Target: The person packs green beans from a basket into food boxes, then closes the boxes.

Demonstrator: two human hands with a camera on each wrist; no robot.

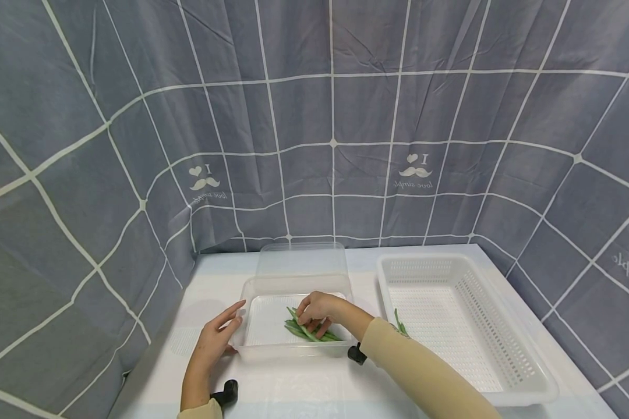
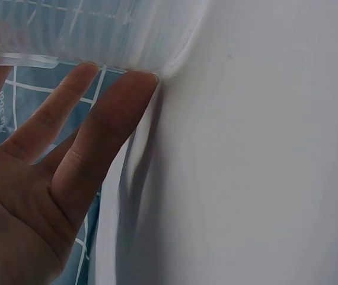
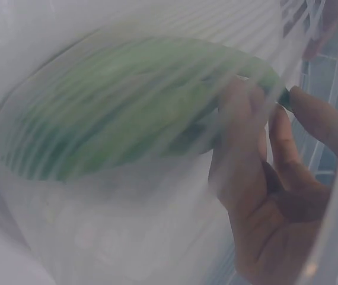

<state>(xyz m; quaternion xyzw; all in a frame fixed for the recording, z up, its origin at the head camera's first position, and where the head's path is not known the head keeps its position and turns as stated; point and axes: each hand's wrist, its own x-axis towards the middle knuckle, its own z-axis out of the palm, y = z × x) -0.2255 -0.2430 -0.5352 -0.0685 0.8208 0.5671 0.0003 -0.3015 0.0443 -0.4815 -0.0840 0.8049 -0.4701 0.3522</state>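
Observation:
A clear plastic container (image 1: 272, 351) stands on the table with its lid (image 1: 301, 260) folded back behind it. Several green beans (image 1: 296, 331) lie in a small bunch on the right part of its floor. My right hand (image 1: 322, 309) reaches in from above and pinches the end of a green bean (image 3: 258, 66) between thumb and fingers, seen blurred through the ribbed wall in the right wrist view. My left hand (image 1: 212, 340) rests its fingertips against the container's left side, fingers fairly straight; the left wrist view shows the fingers (image 2: 112, 116) touching the wall.
A white perforated basket (image 1: 524, 372) stands to the right, partly covered by my right sleeve (image 1: 424, 364). A few green beans (image 1: 400, 323) show at its left side. A grey checked curtain (image 1: 304, 116) encloses the table (image 1: 293, 390) at the back and sides.

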